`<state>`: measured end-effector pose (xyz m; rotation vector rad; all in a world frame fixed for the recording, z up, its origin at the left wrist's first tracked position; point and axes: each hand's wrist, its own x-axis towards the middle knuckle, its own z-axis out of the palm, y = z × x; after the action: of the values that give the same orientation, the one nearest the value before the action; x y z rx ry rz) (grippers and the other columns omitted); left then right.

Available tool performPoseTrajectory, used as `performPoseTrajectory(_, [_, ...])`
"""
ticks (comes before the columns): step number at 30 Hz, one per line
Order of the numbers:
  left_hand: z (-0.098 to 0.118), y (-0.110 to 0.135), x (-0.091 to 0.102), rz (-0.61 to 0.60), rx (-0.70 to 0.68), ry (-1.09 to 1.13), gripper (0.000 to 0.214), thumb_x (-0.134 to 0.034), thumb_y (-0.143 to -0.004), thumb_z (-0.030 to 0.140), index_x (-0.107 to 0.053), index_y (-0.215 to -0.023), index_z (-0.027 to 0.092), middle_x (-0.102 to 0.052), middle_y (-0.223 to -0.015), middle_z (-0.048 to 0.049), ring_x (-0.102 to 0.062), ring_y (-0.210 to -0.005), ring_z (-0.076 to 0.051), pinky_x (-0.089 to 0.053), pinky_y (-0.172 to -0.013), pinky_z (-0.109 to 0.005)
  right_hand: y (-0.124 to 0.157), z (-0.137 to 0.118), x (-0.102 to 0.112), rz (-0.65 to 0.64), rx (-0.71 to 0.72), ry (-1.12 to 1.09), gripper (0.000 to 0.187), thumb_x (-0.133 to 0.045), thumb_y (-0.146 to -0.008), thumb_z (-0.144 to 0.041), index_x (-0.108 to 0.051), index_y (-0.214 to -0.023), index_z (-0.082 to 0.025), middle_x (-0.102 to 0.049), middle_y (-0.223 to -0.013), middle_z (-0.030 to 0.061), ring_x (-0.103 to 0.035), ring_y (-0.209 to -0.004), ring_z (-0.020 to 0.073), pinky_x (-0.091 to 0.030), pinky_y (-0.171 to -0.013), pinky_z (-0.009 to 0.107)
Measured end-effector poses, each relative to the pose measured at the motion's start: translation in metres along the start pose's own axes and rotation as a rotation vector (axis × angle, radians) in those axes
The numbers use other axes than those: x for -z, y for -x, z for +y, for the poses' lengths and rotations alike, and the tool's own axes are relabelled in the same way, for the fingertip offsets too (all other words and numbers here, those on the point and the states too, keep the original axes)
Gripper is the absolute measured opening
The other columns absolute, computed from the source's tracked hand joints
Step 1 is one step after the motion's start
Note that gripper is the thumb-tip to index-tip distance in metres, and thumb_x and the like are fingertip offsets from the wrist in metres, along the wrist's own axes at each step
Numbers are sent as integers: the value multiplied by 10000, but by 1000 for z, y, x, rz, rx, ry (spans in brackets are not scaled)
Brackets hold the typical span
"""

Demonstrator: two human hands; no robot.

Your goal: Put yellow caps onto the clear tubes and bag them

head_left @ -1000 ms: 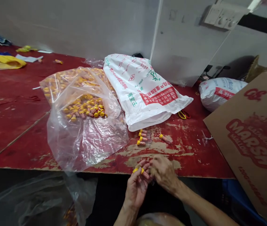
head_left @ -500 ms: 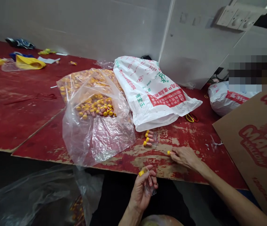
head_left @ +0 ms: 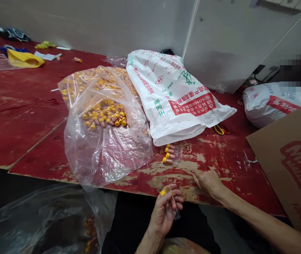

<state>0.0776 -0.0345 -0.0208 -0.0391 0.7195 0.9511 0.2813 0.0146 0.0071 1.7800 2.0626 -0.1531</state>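
Observation:
My left hand [head_left: 163, 210] is closed round small clear tubes with yellow caps [head_left: 172, 203], at the table's front edge above my lap. The tubes have red-and-white wrapping inside, and my fingers cover part of them. To its right, my right hand [head_left: 211, 184] rests low over the worn tabletop with its fingers closed together; what they hold, if anything, is hidden. Several like tubes [head_left: 167, 161] lie in a row ahead of my hands. A clear plastic bag [head_left: 129, 148] with many yellow-capped tubes [head_left: 105, 114] lies open at the left.
A white printed sack [head_left: 177, 95] lies behind the row. Scissors [head_left: 218, 129] are by its corner. A cardboard box [head_left: 280, 155] stands at the right, near another white sack [head_left: 261, 106]. Another clear bag [head_left: 47, 208] hangs below the red table's [head_left: 34, 123] front edge.
The yellow cap at my right fingertips is no longer visible. My left hand has shifted slightly right with its tubes. The whole view has turned a little.

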Motion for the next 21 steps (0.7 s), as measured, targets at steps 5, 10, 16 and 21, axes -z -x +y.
performPoseTrajectory(5, [3,7,-1,19,0,-11,323,-729,-696,197,-618,-992,130,-684,-940,-116,-660,-772,-201,-529,-557,-264,18,-32,-10,291,0,-540,343,-300,-957,-278,-631,-915,-198,-690,-837,45,-644,-747,161,-422,-641,237])
performPoseTrajectory(10, [3,10,0,27,-119,139,303,-816,-596,188,-652,-848,145,-674,-798,-13,-630,-694,-111,-516,-615,-194,35,-100,-1,545,298,-824,288,-353,-960,-347,-597,-1004,-199,-641,-890,48,-600,-801,156,-454,-723,254])
performPoseTrajectory(16, [58,37,31,135,-377,146,191,-725,-684,280,-643,-779,136,-656,-759,-35,-634,-641,-166,-540,-565,-308,-7,-83,8,773,229,-436,305,-341,-954,-303,-609,-997,-164,-577,-1035,114,-548,-893,211,-419,-732,307])
performPoseTrajectory(21, [131,94,127,686,-923,55,179,-687,-656,273,-630,-763,142,-650,-711,-13,-630,-609,-148,-544,-588,-305,-52,-75,-5,753,219,-20,295,-395,-936,-316,-607,-1040,-140,-576,-979,127,-504,-834,246,-362,-715,350])
